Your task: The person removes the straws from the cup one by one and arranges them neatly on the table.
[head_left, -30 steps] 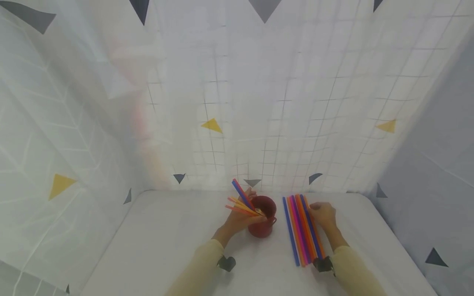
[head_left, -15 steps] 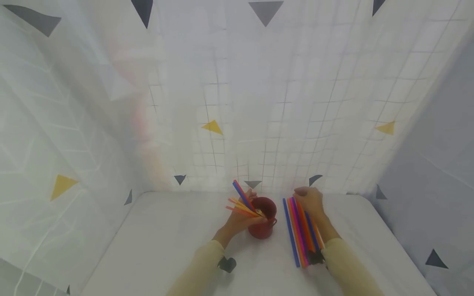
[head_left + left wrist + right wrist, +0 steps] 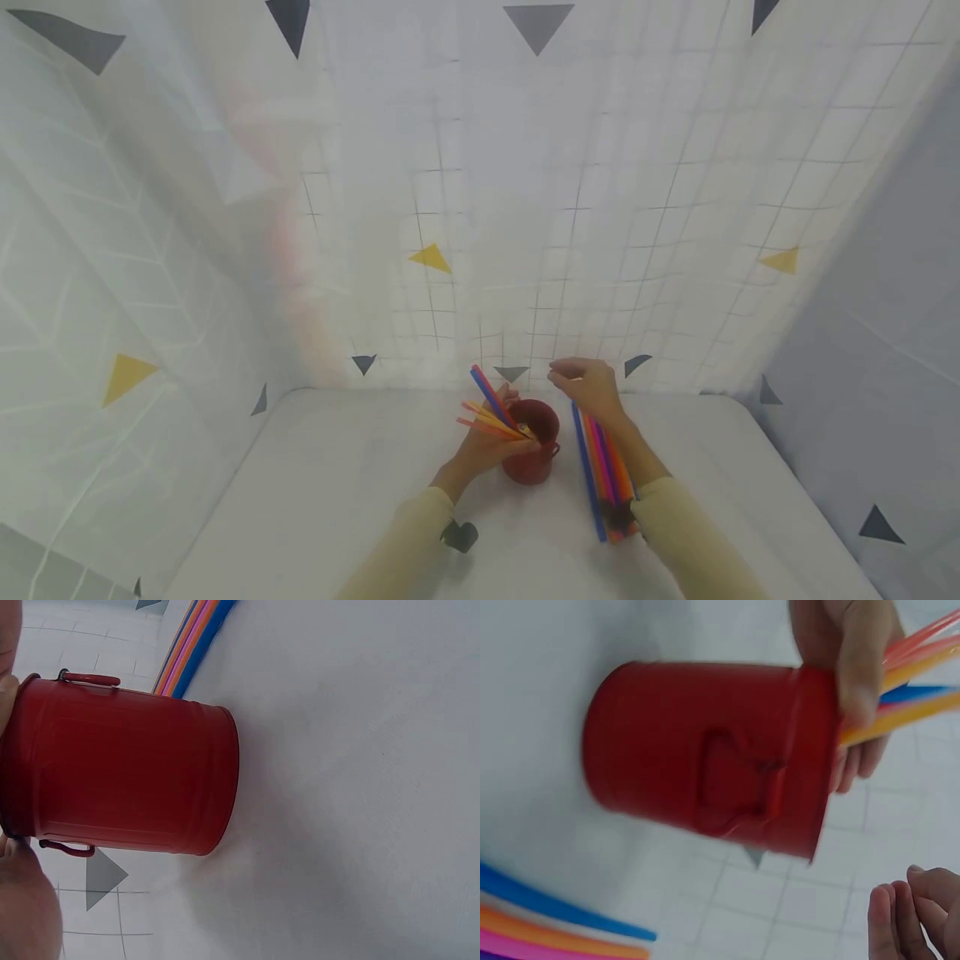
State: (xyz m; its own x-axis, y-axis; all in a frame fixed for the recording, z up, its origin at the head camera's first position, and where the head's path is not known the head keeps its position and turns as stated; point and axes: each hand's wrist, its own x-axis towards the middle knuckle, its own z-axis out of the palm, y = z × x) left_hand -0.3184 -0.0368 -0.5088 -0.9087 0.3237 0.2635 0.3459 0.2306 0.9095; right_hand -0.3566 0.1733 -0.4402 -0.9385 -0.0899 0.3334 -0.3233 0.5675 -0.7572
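A red metal pail (image 3: 529, 468) with small side handles stands on the white table. My left hand (image 3: 478, 451) grips its rim, thumb on the near side and fingers on the far side. Several coloured straws (image 3: 491, 398) lean out of the pail's mouth to the left, over that hand. My right hand (image 3: 592, 390) is raised right of the pail, beyond the far ends of a row of straws (image 3: 587, 467). In the right wrist view its fingers (image 3: 905, 919) are bent, and nothing shows between them. The right forearm covers part of the row.
The white table (image 3: 322, 492) ends at a pale patterned curtain (image 3: 495, 208) behind it. More curtain hangs at the left and right sides. Dark wrist straps (image 3: 460, 536) sit on both arms.
My right hand has moved left from the row's right edge, across the straws' far ends and upward, towards the pail. The left hand, pail and leaning straws stay in place.
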